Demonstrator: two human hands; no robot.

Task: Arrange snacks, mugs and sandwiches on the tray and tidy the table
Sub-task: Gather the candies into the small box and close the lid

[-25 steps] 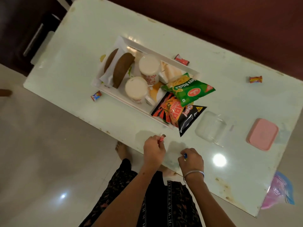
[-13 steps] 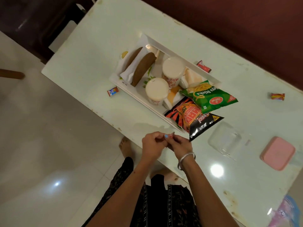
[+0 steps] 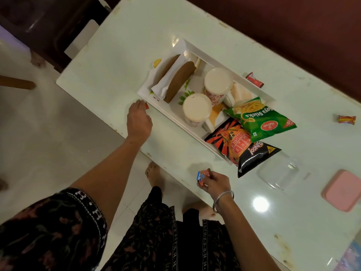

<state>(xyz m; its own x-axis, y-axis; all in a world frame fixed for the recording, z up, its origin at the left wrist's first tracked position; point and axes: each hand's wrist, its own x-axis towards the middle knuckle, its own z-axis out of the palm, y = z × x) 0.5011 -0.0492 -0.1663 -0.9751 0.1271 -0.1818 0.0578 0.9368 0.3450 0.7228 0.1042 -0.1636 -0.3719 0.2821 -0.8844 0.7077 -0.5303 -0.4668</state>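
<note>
A white tray [image 3: 163, 107] on the pale table [image 3: 121, 55] holds two brown sandwiches [image 3: 180, 83] in white paper, two lidded mugs [image 3: 217, 81] [image 3: 197, 109], and white sandwich triangles [image 3: 241, 92]. Green [image 3: 261, 118], orange [image 3: 233, 141] and black [image 3: 256, 155] snack bags lie over its right end. My left hand [image 3: 139, 120] reaches the tray's near-left corner, its fingertips closed on a small candy [image 3: 146, 106]. My right hand [image 3: 214, 182], near the table's front edge, holds small red and blue candies [image 3: 203, 176].
Loose candies lie behind the tray [image 3: 254, 80] and at the far right [image 3: 346, 119]. A clear plastic box [image 3: 278, 173] and a pink lid [image 3: 342, 189] sit to the right. A yellow piece [image 3: 157, 62] lies by the tray's left corner. A plastic bag [image 3: 349, 255] hangs at the lower right.
My hands met and the candies passed into my right hand. My left hand then moved left and forward to the candy beside the tray. The camera has shifted left.
</note>
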